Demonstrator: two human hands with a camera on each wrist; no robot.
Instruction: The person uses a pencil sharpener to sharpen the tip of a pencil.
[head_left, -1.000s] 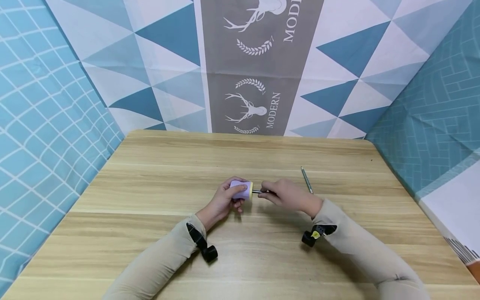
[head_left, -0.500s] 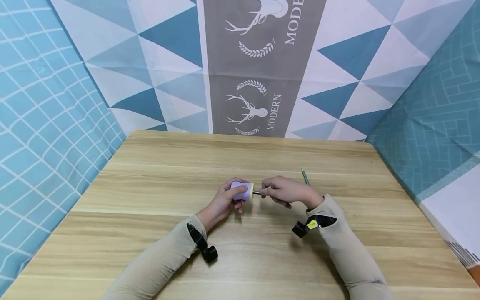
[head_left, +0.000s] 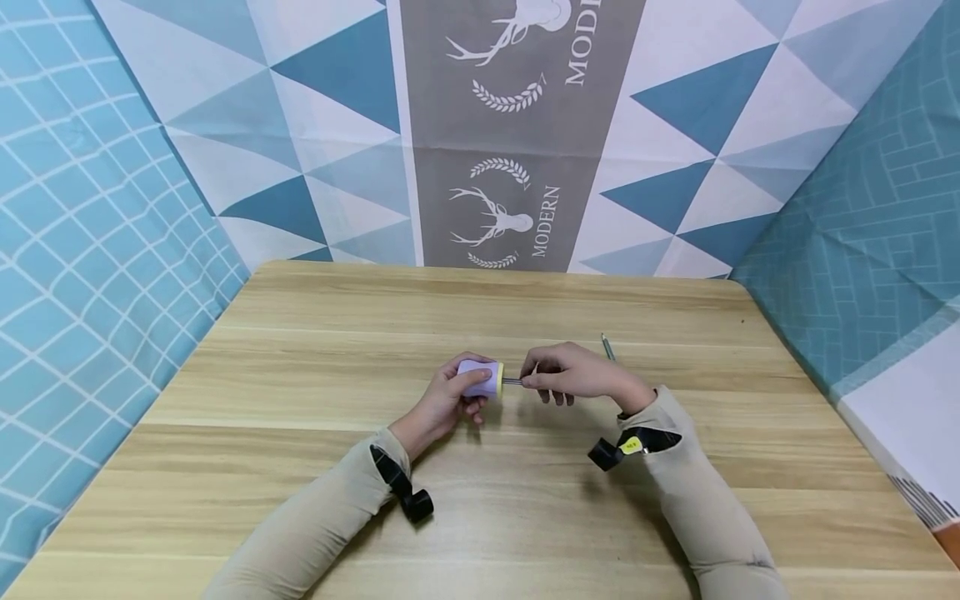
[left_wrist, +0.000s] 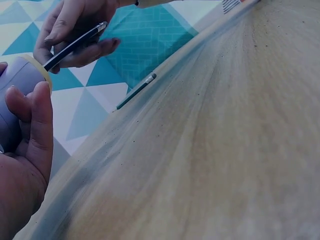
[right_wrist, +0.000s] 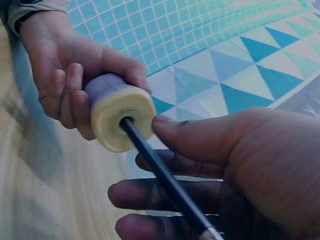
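Observation:
My left hand (head_left: 447, 400) grips a lavender pencil sharpener (head_left: 474, 379), thumb on top. Its cream-yellow face (right_wrist: 107, 122) points toward my right hand, and a dark pencil (right_wrist: 162, 172) stands in the hole. The pencil's tip is hidden inside. A metal ferrule shows at its outer end in the left wrist view. My right hand (head_left: 581, 372) surrounds the pencil loosely. In the right wrist view its thumb (right_wrist: 195, 135) is apart from the pencil, while the fingers stretch behind it, spread from one another. Both hands are above the wooden table (head_left: 360, 333).
A second pencil (head_left: 607, 347), greenish, lies on the table beyond my right hand, partly covered by it in the head view. Patterned cloths (head_left: 337, 125) hang behind and on both sides of the table. A black camera is strapped to each wrist.
My right hand has rolled over and its fingers have loosened from the pencil, with the forearm swung left. The left hand and pencil sharpener stay nearly still.

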